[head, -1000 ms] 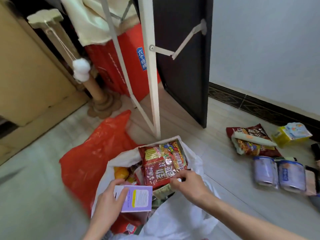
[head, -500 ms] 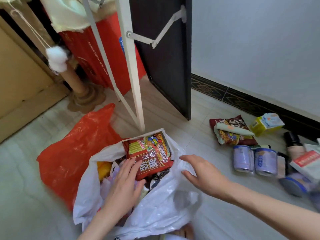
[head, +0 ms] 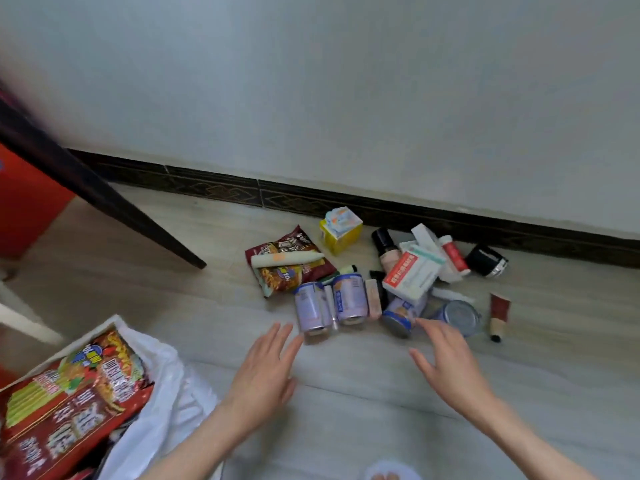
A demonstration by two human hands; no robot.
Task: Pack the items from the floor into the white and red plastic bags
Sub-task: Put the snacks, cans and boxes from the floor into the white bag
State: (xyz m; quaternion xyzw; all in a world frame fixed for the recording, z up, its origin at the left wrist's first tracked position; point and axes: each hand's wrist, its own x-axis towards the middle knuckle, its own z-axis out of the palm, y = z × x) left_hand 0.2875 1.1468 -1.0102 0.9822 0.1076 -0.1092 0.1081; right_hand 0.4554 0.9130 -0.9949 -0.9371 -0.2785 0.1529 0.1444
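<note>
The white plastic bag (head: 162,393) sits at the lower left with a large red snack packet (head: 72,400) sticking out of it. A pile of items lies on the floor by the wall: two purple cans (head: 329,303) side by side, a brown snack packet (head: 287,261), a yellow box (head: 341,230), a white and red medicine box (head: 412,275) and a silver-lidded can (head: 457,317). My left hand (head: 266,372) is empty with fingers spread, its fingertips just short of the left purple can. My right hand (head: 450,362) is also empty and spread, near the silver-lidded can. The red bag is out of view.
A dark board (head: 104,195) leans across the upper left with a red container (head: 27,202) behind it. A dark skirting board (head: 381,209) runs along the white wall. A black jar (head: 486,261) and a dark red tube (head: 498,313) lie at the pile's right.
The view has swung right from the bags to the floor pile. Both hands have left the white bag and reached out over the floor toward the cans.
</note>
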